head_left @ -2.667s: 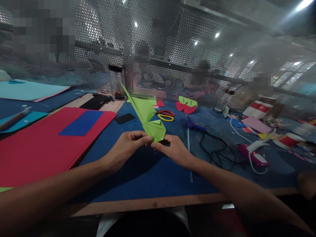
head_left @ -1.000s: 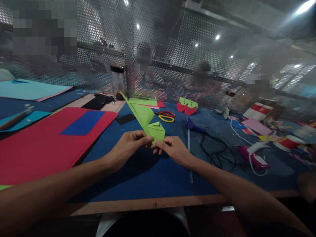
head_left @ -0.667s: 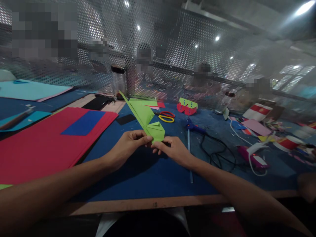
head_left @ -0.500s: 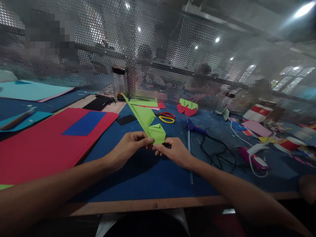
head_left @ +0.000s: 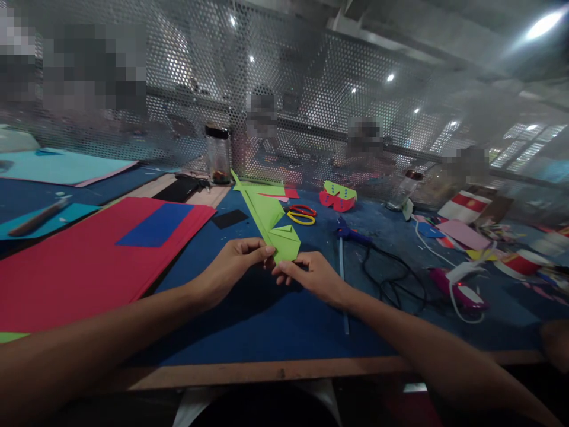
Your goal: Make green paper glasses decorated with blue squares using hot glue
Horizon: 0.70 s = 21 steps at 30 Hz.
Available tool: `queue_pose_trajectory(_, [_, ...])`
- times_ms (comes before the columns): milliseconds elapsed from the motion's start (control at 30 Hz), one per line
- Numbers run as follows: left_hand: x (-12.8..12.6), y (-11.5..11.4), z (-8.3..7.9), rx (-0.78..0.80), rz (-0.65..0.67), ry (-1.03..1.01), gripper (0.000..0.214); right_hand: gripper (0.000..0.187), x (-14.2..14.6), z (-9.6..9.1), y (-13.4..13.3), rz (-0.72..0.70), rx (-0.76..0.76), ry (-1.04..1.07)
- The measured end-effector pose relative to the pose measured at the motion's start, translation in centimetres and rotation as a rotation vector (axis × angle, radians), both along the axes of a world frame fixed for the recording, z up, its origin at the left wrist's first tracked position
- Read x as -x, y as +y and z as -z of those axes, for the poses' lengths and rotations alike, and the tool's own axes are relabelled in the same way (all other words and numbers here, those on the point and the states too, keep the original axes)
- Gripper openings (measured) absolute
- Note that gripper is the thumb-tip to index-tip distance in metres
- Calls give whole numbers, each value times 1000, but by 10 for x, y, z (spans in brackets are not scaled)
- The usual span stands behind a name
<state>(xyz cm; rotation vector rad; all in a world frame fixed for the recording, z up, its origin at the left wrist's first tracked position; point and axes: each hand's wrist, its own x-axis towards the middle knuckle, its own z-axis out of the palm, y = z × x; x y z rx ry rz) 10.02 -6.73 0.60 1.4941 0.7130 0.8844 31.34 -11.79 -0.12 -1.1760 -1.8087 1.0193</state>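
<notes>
I hold a long folded piece of green paper (head_left: 270, 218) above the blue table mat (head_left: 275, 320). Its near end is wide and its far end tapers to a point that angles up and away to the left. My left hand (head_left: 231, 267) pinches the near end from the left with thumb and fingers closed on it. My right hand (head_left: 311, 276) pinches the same end from the right. Both hands meet at the paper's bottom edge, a little above the mat.
A stack of red paper (head_left: 75, 267) with a blue sheet (head_left: 155, 224) lies at the left. Scissors (head_left: 301, 214), a red and green paper craft (head_left: 338, 197), a blue glue gun (head_left: 351, 232) with black cable, a jar (head_left: 217, 154) and a perforated metal screen (head_left: 311, 107) lie beyond.
The green paper and both hands stay almost where they were, shifting only slightly with the camera's small upward tilt. The grip is unchanged.
</notes>
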Motion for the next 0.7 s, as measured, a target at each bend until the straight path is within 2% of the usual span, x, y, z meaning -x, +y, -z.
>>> queue_pose_trajectory(267, [2, 2, 2, -16, 2, 45, 38, 44, 1, 0, -2, -1, 20, 1])
queue_pose_trajectory(500, [2, 2, -1, -45, 13, 35, 37, 57, 1, 0, 0, -55, 58, 72])
queue_pose_trajectory(700, [3, 2, 0, -77, -23, 48, 36, 59, -2, -5, -2, -28, 16, 73])
